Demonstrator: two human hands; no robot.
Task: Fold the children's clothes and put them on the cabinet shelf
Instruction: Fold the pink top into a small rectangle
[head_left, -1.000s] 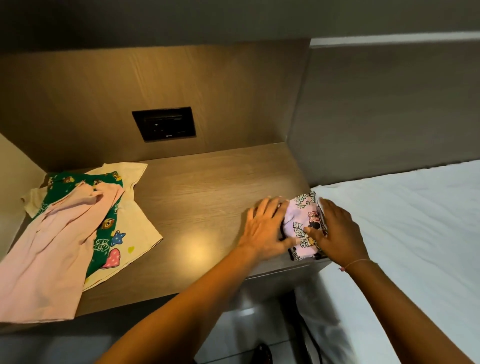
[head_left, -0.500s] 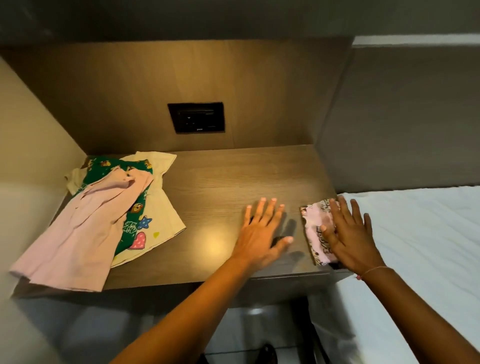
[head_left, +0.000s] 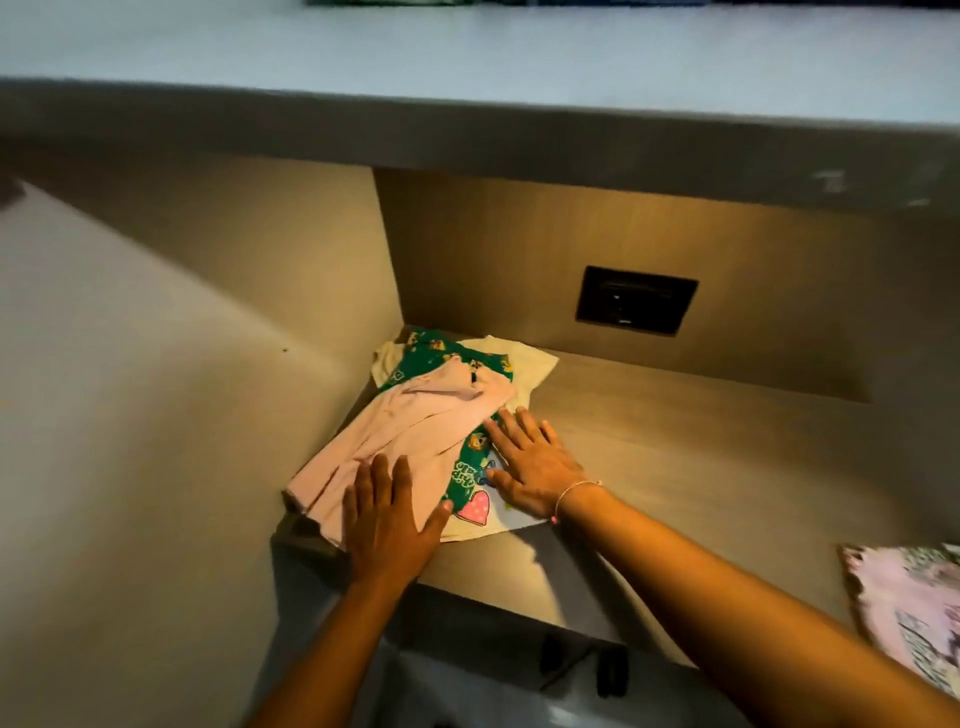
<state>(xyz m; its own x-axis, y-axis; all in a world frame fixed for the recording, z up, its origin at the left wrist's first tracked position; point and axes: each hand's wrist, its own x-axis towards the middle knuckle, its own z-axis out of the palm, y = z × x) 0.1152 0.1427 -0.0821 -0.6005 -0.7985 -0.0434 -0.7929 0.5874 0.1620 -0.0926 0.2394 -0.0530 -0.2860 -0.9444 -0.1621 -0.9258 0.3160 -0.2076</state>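
A: Where is the clothing placed?

B: A pink garment (head_left: 410, 436) is laid atop a green and cream shirt (head_left: 483, 467) at the left end of the wooden shelf (head_left: 675, 447), its long axis slanted from near-left to far-right.

A: And the hands?

B: Both are spread flat, nothing gripped. The left hand (head_left: 387, 525) is pressed on the pink hem, nearer; the right hand (head_left: 530, 467) is rested on the shirt beside it. A folded pink piece (head_left: 914, 613) is seen well apart, right.

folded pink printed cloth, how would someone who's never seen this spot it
Start at the wooden shelf under the dark wall socket. Go to its front right corner: the folded pink printed cloth lies there alone, flat, with black lettering. The other clothes sit unfolded in the left corner, under both hands.
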